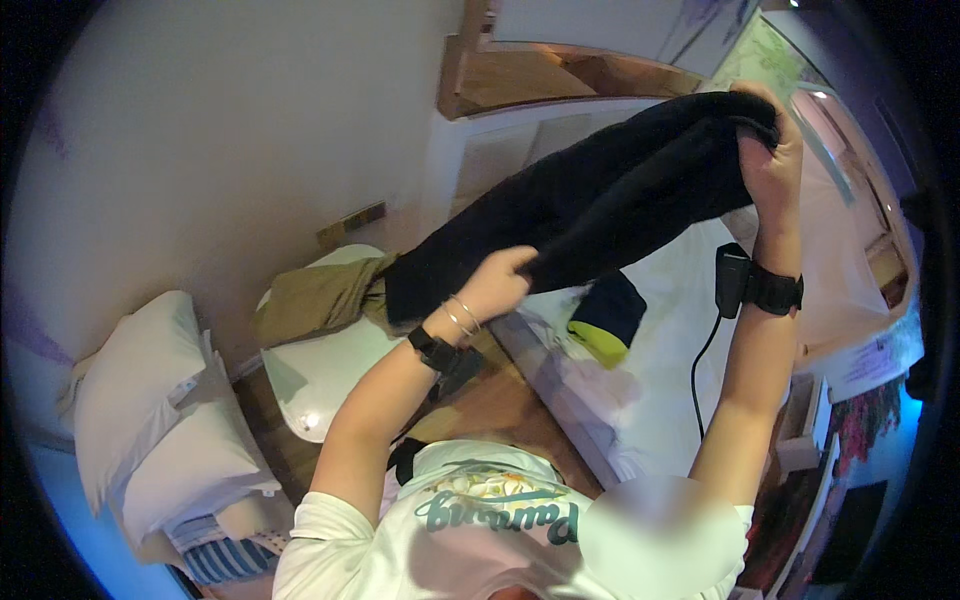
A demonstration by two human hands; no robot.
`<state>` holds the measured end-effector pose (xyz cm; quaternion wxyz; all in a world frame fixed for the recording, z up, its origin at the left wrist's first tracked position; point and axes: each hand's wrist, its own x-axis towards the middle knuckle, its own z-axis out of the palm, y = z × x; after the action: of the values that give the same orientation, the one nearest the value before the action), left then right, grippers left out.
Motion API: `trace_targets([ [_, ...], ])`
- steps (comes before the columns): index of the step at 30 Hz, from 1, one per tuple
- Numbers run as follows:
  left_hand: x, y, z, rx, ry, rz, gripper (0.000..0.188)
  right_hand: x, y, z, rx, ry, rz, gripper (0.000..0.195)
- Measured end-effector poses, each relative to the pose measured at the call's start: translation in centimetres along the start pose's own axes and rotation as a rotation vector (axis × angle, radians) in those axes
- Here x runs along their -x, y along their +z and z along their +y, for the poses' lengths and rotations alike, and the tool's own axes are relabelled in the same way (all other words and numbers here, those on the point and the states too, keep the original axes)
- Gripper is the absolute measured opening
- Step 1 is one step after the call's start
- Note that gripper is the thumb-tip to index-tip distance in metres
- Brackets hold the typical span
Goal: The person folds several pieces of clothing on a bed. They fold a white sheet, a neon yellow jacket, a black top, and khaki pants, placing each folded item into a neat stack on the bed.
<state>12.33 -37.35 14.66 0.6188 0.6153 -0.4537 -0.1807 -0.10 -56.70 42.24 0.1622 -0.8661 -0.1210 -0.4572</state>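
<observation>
A long black garment (592, 195), perhaps trousers, is stretched at a slant in front of me. My right hand (772, 154) grips its raised far end, with the fabric bunched in the fingers. Lower down, my left hand (499, 281) pinches the garment's near edge. The garment's lower left end overlaps an olive-brown cloth (322, 296), and how the two meet is partly hidden. That cloth lies over a white chair or small table (330, 375). Below the garment, a folded navy and yellow-green cloth (611, 315) rests on a bed with a white sheet (675, 300).
White pillows (142, 405) are piled at the left above striped fabric (229, 559). Wooden floor (480, 390) runs between the white furniture and the bed. A wood-framed mirror or panel (570, 71) is on the wall. A black cable (697, 375) hangs beside my right forearm.
</observation>
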Motion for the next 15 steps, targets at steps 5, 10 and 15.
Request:
trace_targets([
  [5, -1.4, 8.5, 1.6, -0.398, 0.234, 0.458, 0.021, 4.1, -7.1, 0.3, -0.058, 0.003, -0.026, 0.036],
  [10, -2.4, 14.1, 2.1, -0.628, 0.227, 0.508, 0.019, 8.6, -12.0, 1.4, 0.089, 0.004, 0.056, 0.034],
  [15, 1.0, 17.7, -5.6, -0.316, -0.102, 0.072, 0.024, 11.6, -11.6, 2.1, 0.22, 0.056, 0.129, 0.033],
])
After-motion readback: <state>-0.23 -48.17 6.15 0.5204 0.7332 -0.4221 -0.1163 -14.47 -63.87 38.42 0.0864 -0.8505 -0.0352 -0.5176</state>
